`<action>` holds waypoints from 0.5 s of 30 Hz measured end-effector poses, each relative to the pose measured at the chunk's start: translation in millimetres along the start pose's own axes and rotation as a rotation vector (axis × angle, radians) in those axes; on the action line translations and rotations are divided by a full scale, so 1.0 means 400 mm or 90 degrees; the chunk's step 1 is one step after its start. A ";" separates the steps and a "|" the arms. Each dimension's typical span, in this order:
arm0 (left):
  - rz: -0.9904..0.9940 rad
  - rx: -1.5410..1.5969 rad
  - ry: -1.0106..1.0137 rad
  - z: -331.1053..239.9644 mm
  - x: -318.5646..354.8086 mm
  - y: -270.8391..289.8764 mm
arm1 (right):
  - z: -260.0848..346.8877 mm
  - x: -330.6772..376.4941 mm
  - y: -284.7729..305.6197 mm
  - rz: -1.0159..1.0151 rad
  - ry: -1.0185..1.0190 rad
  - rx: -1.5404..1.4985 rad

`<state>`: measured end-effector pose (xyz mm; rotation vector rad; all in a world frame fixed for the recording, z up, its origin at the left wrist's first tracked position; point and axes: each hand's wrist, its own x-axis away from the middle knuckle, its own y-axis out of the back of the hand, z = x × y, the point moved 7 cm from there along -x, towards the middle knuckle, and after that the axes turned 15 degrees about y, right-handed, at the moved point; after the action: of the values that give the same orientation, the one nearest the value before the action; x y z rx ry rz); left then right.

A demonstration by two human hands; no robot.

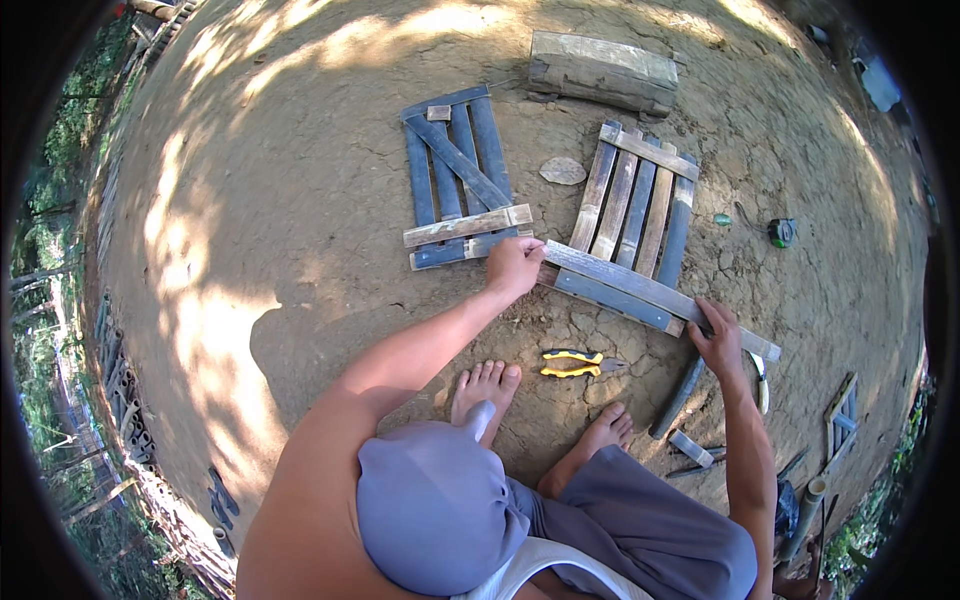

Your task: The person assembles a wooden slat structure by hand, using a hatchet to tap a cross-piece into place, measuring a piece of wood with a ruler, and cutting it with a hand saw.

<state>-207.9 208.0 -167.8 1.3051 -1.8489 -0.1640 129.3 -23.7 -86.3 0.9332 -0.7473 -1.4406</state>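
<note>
A long grey-brown bamboo slat [622,279] lies slanting across the near end of a slatted bamboo panel [630,205]. At the slat's left end, my left hand [514,268] pinches it between thumb and fingers. My right hand [719,342] grips the same slat toward its right end, which sticks out past the panel. Beneath the slat shows a bluish crosspiece [618,301] at the panel's near end. Left of it rests a second slatted panel [447,175] with a diagonal brace and a pale strip [468,226] across its near end.
Yellow-and-black pliers [583,363] lie by my feet. A squared log [603,74] sits beyond the panels, near a dry leaf [563,171]. To the right are a tape measure [782,232], a dark strip [677,398], a curved blade [763,385] and a small frame [842,424].
</note>
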 end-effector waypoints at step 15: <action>0.138 0.070 0.065 -0.005 -0.052 -0.012 | -0.008 -0.036 0.021 -0.002 0.039 -0.002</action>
<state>-201.1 223.6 -180.7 1.1534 -1.9178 0.1193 135.6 -9.9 -78.7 0.9724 -0.6981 -1.4099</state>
